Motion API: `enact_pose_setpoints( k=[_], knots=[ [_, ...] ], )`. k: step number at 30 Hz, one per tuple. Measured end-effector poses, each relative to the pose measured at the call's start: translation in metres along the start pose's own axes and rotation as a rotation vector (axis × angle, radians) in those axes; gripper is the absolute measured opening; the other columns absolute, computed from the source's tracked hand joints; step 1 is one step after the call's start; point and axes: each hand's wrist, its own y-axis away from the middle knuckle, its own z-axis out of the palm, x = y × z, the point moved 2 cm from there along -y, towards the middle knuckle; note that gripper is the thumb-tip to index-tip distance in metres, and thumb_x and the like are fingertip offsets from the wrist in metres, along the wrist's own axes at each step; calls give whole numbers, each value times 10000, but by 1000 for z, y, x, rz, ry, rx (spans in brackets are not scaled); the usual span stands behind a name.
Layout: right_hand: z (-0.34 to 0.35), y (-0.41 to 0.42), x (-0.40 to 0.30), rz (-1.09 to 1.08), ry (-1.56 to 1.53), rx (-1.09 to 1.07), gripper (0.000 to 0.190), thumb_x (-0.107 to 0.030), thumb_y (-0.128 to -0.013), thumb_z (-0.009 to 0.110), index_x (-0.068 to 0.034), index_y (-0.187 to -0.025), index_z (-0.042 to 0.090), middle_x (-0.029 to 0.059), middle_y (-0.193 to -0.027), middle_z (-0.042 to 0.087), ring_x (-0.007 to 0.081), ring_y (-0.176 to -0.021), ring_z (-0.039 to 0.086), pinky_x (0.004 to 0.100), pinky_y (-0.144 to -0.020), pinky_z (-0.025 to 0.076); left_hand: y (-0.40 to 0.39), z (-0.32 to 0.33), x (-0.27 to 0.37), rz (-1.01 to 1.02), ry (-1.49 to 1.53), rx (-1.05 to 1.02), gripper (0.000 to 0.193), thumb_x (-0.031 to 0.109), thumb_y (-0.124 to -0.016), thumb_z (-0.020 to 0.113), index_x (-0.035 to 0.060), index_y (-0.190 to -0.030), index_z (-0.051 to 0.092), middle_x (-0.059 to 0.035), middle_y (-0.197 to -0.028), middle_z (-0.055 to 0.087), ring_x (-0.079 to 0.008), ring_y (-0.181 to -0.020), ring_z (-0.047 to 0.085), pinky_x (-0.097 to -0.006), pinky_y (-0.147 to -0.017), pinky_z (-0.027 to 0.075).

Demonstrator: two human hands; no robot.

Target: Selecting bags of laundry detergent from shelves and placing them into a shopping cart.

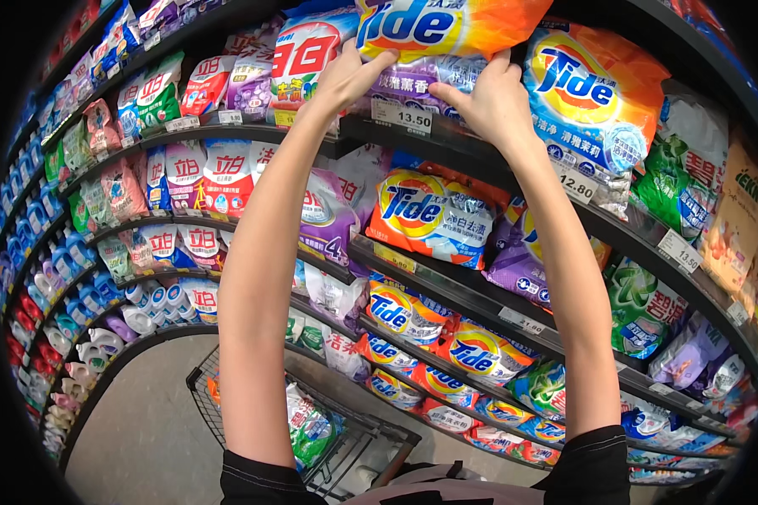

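Observation:
At the top of the view, my left hand (352,74) is at the lower left edge of an orange and yellow Tide detergent bag (455,28), its thumb on the bag. My right hand (496,95) grips the bag's lower right side, fingers partly hidden by it. The right thumb lies against a purple bag front (401,85) just below; whether this belongs to the same bag I cannot tell. Both arms are raised and stretched forward. The bag's upper part is cut off by the picture's rim.
A shelf edge with a price tag (402,118) runs under the hands. To the right stands a blue and orange Tide bag (587,95); to the left, a red and white detergent bag (303,57). Below is a wire shopping cart (354,435) holding a green and white bag (312,426).

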Motion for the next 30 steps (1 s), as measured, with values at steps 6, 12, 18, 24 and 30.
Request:
enact_pose_setpoints(
  k=[6,12,18,24,30],
  knots=[
    [-5,7,2,-3,-100,40,849,-360,-579,694,109,-1113,229,286,-951,420,394,-890,466,391,-753,405,-1,1,10,-64,162,-100,681,417,-666,526,-55,-1131,369,-209,-1075,478,-273,-1026,449,-316,-879,321],
    [-52,-15,-56,-529,-76,606,502,-190,-631,629,-5,-1059,441,171,-1117,410,316,-1017,406,387,-859,308,15,-3,15,-51,334,-2,584,325,-685,559,-37,-1107,382,-178,-1050,497,-233,-980,475,-302,-870,327],
    [-6,-78,-50,-468,95,317,412,-331,-703,527,-39,-993,502,147,-1026,506,275,-962,466,393,-857,332,5,21,-16,17,367,88,750,462,-695,532,-64,-1170,286,-224,-1084,457,-286,-1013,457,-326,-870,331],
    [14,-114,-32,-162,406,-328,671,-575,-705,371,-168,-1237,333,113,-1263,323,290,-1172,280,459,-944,200,27,30,-7,-31,379,163,843,514,-714,479,-71,-1230,162,-278,-1244,231,-338,-1168,252,-348,-956,207],
    [22,-134,-18,-205,-86,-387,702,-571,-686,444,-75,-1181,402,184,-1103,470,283,-1001,471,367,-864,352,47,28,3,139,138,353,805,451,-686,540,-8,-1245,186,-276,-1225,248,-378,-1141,259,-400,-949,207]
  ],
)
